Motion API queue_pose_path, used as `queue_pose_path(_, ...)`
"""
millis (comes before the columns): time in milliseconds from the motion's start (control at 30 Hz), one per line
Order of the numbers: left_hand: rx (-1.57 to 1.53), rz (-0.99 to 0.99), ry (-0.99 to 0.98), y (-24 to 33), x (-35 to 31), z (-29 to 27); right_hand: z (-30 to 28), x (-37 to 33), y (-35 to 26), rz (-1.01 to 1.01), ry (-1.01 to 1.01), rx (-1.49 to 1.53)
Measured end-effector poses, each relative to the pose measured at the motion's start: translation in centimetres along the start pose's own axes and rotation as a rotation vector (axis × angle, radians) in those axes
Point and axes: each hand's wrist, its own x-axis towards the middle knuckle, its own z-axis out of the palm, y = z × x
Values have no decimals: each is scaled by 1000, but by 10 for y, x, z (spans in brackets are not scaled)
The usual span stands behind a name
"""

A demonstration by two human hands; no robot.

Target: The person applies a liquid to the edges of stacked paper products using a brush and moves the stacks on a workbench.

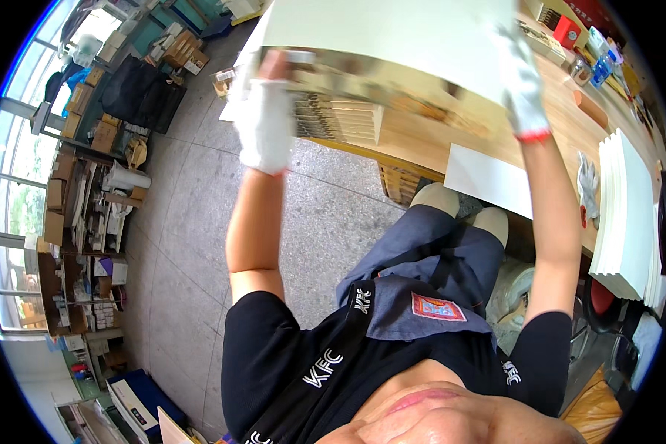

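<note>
A large white sheet with a printed picture strip along its near edge [392, 37] is held up in front of me, over the table's near side. My left hand [266, 126], in a white glove with a bare thumb tip showing, grips its left near corner. At its right edge is my right hand [524, 89], in a white glove with a red cuff; motion smears its fingers, but it appears closed on the sheet's edge. Under the sheet, a stack of boards or folded sheets [348, 118] shows at the table's left end. A flat white sheet [488, 177] lies at the table's near edge.
On the wooden table [559, 111] at right are a loose glove [587, 185], a brown curved piece [590, 109], a red box [567, 32] and a blue bottle [603, 66]. A stack of white boards [621, 214] stands nearer. Shelves with cartons [74, 192] line the left wall.
</note>
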Motion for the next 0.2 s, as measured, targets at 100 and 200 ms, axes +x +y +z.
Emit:
queue_pose_path(100, 289, 8, 64, 13, 56, -58, 98, 75, 0, 228, 9, 1132)
queue_pose_path(200, 527, -70, 42, -5, 104, -128, 159, 121, -4, 339, -256, -161)
